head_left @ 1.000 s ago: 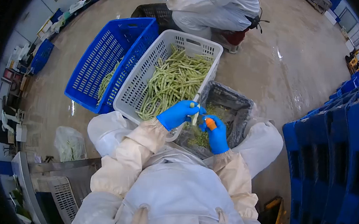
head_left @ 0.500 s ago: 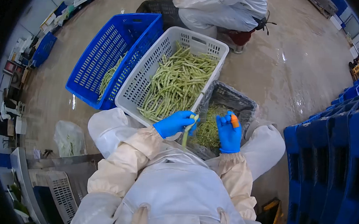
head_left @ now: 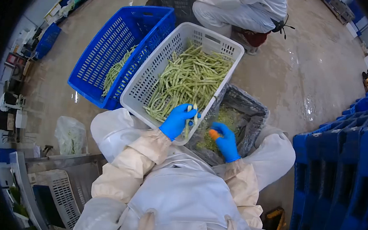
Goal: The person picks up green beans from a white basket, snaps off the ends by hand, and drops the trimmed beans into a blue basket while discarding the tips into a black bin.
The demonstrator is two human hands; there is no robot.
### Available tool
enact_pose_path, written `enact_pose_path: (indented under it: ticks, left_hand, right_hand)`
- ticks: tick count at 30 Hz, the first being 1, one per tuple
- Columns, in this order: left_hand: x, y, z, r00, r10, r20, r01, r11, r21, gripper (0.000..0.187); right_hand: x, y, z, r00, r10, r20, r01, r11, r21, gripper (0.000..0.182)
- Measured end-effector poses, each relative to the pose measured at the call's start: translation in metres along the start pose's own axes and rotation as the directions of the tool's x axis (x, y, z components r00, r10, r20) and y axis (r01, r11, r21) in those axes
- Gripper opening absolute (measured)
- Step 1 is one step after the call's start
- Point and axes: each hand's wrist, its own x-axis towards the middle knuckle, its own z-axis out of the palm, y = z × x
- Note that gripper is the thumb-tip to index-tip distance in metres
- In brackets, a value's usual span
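Observation:
My left hand (head_left: 177,122), in a blue glove, is closed around green beans (head_left: 187,129) at the near edge of a white crate (head_left: 129,94). Many more long green beans (head_left: 184,78) lie heaped in that crate. To its right my right hand (head_left: 226,144), also blue-gloved, hovers over a black-lined bin (head_left: 258,110). Its fingers are curled together, and an orange finger cover (head_left: 214,134) sits on one digit. I cannot tell what is between them. Green trimmings (head_left: 227,116) lie in the bin below.
A blue crate (head_left: 93,69) with some beans stands left of the white one. Another person (head_left: 239,11) sits ahead beside a dark container (head_left: 173,7). Blue pallets (head_left: 339,170) rise on the right. A clear plastic bag (head_left: 71,134) stands on the floor at left.
My left hand has moved slightly up toward the white crate with the beans. My right hand has dropped lower and left, tilting over the bin. The whole view has shifted slightly.

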Motion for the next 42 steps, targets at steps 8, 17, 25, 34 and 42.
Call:
enact_pose_path:
  ticks: [8,17,25,34,42]
  left_hand:
    - [0.000,-0.005,0.027,0.996,0.069,-0.058,-0.059,0.985,0.161,0.017]
    - [-0.002,0.005,-0.014,0.976,0.208,-0.057,-0.180,0.931,0.317,0.015]
    - [0.009,0.209,-0.191,0.397,0.913,-0.092,-0.222,0.193,0.956,0.027]
    - [0.136,0.022,-0.175,0.990,-0.085,0.110,-0.113,-0.032,0.993,0.030]
    - [0.228,-0.202,-0.222,0.915,0.228,-0.331,0.222,0.400,0.889,0.036]
  right_hand:
    - [-0.005,-0.019,0.017,0.993,-0.024,0.115,0.031,0.998,-0.061,0.018]
    - [0.008,-0.006,-0.019,0.945,0.018,-0.327,0.063,0.969,0.238,0.009]
    - [-0.004,0.029,-0.025,0.977,-0.037,-0.209,-0.157,0.536,-0.830,0.025]
    - [0.010,0.049,-0.008,0.998,0.054,0.024,-0.013,0.597,-0.802,0.015]
    - [0.017,0.046,0.008,0.959,0.248,0.137,-0.094,0.735,-0.672,0.018]
